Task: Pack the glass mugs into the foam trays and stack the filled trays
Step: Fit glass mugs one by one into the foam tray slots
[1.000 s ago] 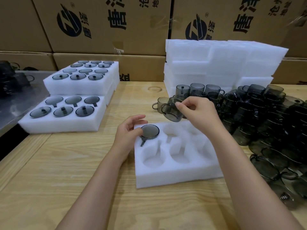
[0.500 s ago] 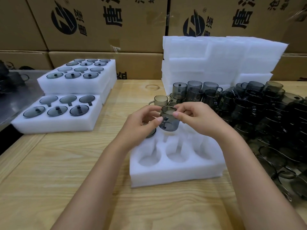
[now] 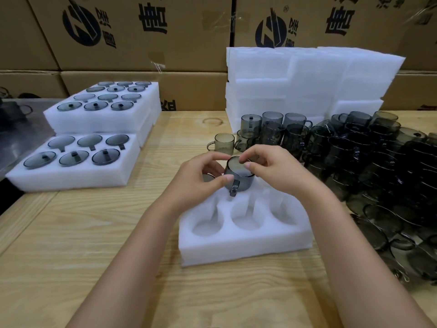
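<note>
1. Both grips are pinching one mug: the left grip is nipping its wall beside the handle, and the right grip is holding its rim.
2. The mug is hanging just above the back-middle pocket of the tray, with its handle pointing toward the person (probably to meet the pocket's handle slot).
3. Under the left grip, a seated mug is filling the back-left pocket; the pockets nearer than the grips are lying empty.
4. Right of the grips, loose mugs are crowding the tray's edge; left of them, bare worktop is offering room.

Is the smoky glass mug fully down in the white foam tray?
Not fully: the smoky glass mug stands upright, most of its wall above the white foam tray.
</note>
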Tool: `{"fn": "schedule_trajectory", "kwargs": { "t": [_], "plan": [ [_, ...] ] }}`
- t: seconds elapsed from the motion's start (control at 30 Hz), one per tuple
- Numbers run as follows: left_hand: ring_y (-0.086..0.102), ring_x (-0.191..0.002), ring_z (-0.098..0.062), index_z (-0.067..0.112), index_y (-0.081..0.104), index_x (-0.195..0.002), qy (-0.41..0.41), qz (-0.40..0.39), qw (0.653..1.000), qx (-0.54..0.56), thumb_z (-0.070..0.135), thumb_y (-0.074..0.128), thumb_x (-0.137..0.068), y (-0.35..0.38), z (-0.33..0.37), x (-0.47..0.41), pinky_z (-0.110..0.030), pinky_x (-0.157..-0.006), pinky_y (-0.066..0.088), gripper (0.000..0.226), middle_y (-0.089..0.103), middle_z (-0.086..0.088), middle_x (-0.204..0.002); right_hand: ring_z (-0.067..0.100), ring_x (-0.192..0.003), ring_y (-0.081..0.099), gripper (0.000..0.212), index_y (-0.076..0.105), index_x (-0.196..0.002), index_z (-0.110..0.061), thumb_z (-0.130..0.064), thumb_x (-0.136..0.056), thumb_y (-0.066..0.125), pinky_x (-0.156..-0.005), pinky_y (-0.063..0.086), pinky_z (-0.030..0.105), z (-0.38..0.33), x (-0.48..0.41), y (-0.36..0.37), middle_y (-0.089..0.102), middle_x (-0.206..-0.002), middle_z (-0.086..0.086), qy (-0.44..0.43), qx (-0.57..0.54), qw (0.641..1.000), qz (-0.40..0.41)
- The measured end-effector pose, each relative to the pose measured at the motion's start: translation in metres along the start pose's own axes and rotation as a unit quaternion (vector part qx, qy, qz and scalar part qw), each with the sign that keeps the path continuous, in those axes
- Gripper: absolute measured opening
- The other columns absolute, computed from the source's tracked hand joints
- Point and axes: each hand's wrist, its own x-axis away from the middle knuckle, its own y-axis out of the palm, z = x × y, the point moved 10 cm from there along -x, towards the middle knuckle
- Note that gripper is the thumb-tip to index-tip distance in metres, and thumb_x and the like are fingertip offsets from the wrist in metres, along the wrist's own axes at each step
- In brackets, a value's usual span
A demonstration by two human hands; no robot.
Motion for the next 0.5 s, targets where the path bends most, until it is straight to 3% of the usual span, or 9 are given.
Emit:
{"fn": "schedule_trajectory", "kwargs": {
  "t": [0.07, 0.17, 0.23, 0.33, 0.5],
  "plan": [
    [0.063, -0.085, -0.002, 0.039, 0.062, -0.105, 0.002, 0.002, 1.0, -0.018, 0.02, 0.075, -0.08, 0.0, -0.002, -0.001, -0.015, -0.081, 0.048, 0.034, 0.069, 0.008, -0.087, 0.015, -0.085, 0.062, 0.018, 0.066, -0.087, -0.033, -0.018, -0.09, 0.056, -0.072, 0.053, 0.032, 0.0, -0.002, -0.001, 0.068, -0.086, -0.003, 0.011, 0.008, 0.999, 0.037],
    [0.061, -0.085, 0.001, 0.045, 0.061, -0.101, -0.013, -0.004, 0.999, -0.044, 0.026, 0.073, -0.082, 0.0, -0.009, -0.003, -0.016, -0.079, 0.047, 0.029, 0.067, 0.013, -0.09, 0.003, -0.07, 0.052, 0.021, 0.069, -0.094, -0.023, -0.015, -0.093, 0.049, -0.058, 0.038, 0.018, -0.004, -0.005, 0.005, 0.058, -0.072, -0.014, 0.017, 0.069, 0.996, 0.056],
    [0.06, -0.092, 0.0, 0.043, 0.062, -0.1, -0.014, -0.006, 0.998, -0.06, 0.026, 0.072, -0.082, 0.001, -0.01, -0.004, -0.013, -0.081, 0.045, 0.027, 0.067, 0.015, -0.1, 0.011, -0.076, 0.051, 0.024, 0.067, -0.1, -0.016, -0.012, -0.095, 0.044, -0.06, 0.034, 0.025, -0.009, -0.006, 0.01, 0.059, -0.076, -0.009, 0.01, 0.114, 0.992, 0.061],
    [0.059, -0.096, 0.002, 0.049, 0.057, -0.093, -0.009, -0.008, 0.996, -0.091, 0.023, 0.071, -0.083, 0.001, -0.007, -0.003, -0.006, -0.082, 0.037, 0.031, 0.064, 0.024, -0.105, 0.025, -0.104, 0.052, 0.026, 0.06, -0.109, -0.01, -0.004, -0.092, 0.041, -0.074, 0.035, 0.031, -0.014, -0.007, 0.021, 0.061, -0.11, 0.006, 0.001, 0.198, 0.979, 0.048],
    [0.063, -0.085, -0.005, 0.046, 0.058, -0.09, -0.035, -0.037, 0.995, -0.087, 0.017, 0.067, -0.086, 0.004, -0.012, -0.001, -0.02, -0.079, 0.046, 0.031, 0.063, 0.029, -0.098, 0.025, -0.111, 0.043, 0.029, 0.048, -0.115, -0.007, 0.001, -0.088, 0.04, -0.073, 0.027, 0.028, -0.013, -0.002, 0.038, 0.05, -0.119, 0.008, -0.007, 0.277, 0.961, 0.013]
  ]
}}
